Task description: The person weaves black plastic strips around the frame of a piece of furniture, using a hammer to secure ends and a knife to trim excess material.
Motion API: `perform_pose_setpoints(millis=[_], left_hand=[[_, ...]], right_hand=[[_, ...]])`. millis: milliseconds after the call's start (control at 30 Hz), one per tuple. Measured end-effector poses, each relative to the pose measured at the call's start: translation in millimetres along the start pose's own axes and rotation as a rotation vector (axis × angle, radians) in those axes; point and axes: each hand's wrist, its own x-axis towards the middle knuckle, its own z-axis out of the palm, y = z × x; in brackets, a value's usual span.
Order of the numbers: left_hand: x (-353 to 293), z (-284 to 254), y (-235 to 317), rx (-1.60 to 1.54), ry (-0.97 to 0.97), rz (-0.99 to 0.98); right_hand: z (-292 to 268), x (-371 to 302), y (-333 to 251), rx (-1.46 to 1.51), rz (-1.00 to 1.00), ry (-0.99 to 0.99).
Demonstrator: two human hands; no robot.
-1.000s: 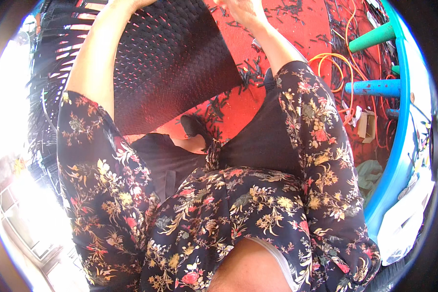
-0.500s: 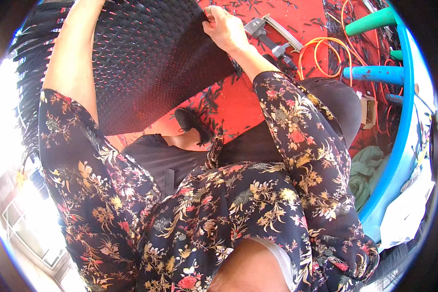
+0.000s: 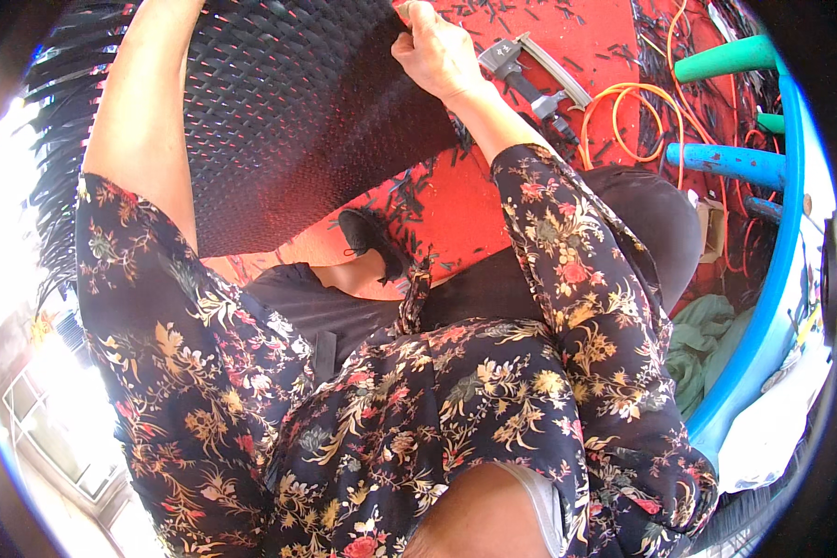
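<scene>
Woven panel [image 3: 298,121], black, loose strips fringing its left side: at 11 o'clock, in front of you. Your right hand [image 3: 437,60]: 12 o'clock, fingers curled at the panel's right edge; whether they pinch it, you cannot tell. Your left hand: beyond the upper rim, grip unseen; forearm at 10 o'clock, over the panel. Pneumatic fastener gun [image 3: 524,87], grey and black: 1 o'clock. Orange hose [image 3: 626,87], coiled: 2 o'clock. Green cloth [image 3: 702,349], crumpled: 3 o'clock.
</scene>
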Motion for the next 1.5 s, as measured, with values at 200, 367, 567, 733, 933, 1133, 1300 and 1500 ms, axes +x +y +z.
perform_pose_setpoints(millis=[200,367,567,733,933,1133,1300,1500], left_hand=[[-5,1,12,-0.078,-0.010,-0.030],[-7,2,21,-0.011,0.005,-0.065],[-6,4,20,-0.026,0.012,-0.046],[-8,7,17,-0.002,0.026,-0.044],[-14,8,20,0.026,0.055,-0.016],[-18,10,18,0.071,0.067,0.018],[-26,9,23,0.091,0.081,-0.047],[-36,10,27,0.134,0.123,-0.018]], right_hand=[[-26,10,-11,0.254,0.073,-0.006],[-30,21,-23,0.187,-0.035,0.086],[-27,22,-19,0.063,-0.070,0.062],[-25,24,-21,0.040,-0.085,0.064],[-39,31,-30,0.262,0.017,0.033],[-39,41,-38,0.207,-0.105,0.122],[-42,44,-40,0.210,-0.033,0.017],[-42,43,-48,0.037,-0.132,0.025]])
